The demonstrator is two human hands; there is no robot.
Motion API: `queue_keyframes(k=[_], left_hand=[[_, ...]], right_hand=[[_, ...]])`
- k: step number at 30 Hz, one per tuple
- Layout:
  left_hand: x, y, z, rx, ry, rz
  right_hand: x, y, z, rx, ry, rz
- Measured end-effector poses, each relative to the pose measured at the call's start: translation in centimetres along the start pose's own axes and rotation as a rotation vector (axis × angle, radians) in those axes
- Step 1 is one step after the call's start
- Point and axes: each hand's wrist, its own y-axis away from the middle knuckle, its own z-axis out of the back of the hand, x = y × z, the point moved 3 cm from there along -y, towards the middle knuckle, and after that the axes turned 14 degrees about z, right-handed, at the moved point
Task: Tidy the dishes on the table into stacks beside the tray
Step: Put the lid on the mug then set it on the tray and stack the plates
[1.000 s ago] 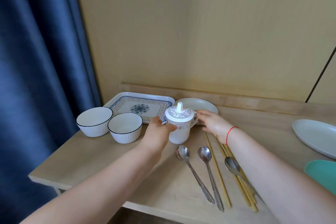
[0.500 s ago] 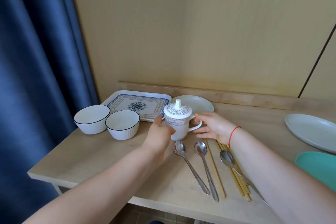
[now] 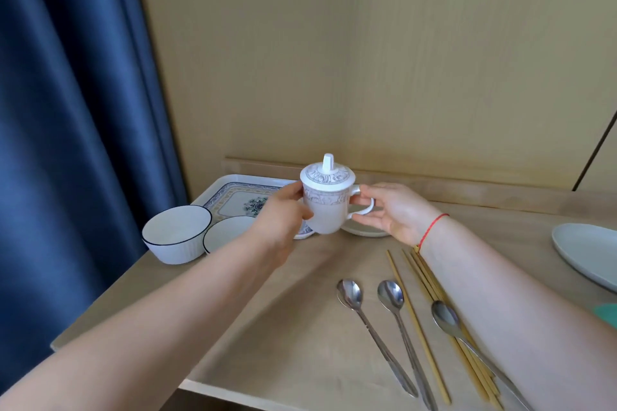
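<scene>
Both hands have the lidded cup (image 3: 329, 210), held clear of the table (image 3: 300, 327) just in front of the tray (image 3: 217, 188): left hand (image 3: 283, 215) wrapped round its body, right hand (image 3: 395, 210) pinching the handle (image 3: 364, 208). Glazed china looks slippery and breakable, and the lid (image 3: 327, 174) may sit loose; best kept upright.

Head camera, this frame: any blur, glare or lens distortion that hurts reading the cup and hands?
Head view: the cup, left hand and right hand read sharp, no obvious smear. Head view: soft even light, a faint arm shadow on the table, small glints on the spoons. Head view: wide-angle bend tilts the curtain.
</scene>
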Motion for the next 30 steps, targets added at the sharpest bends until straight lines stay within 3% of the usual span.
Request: queue_keyframes(k=[13, 30], left_hand=[[-2.9, -10.3, 5.9, -0.027, -0.108, 0.196], [-2.1, -17.2, 7.1, -0.056, -0.15, 0.222]], right_hand=[[-4.0, -9.9, -5.6, -0.075, 0.008, -0.025], [-7.4, -16.4, -5.8, -0.046, 0.043, -0.044]])
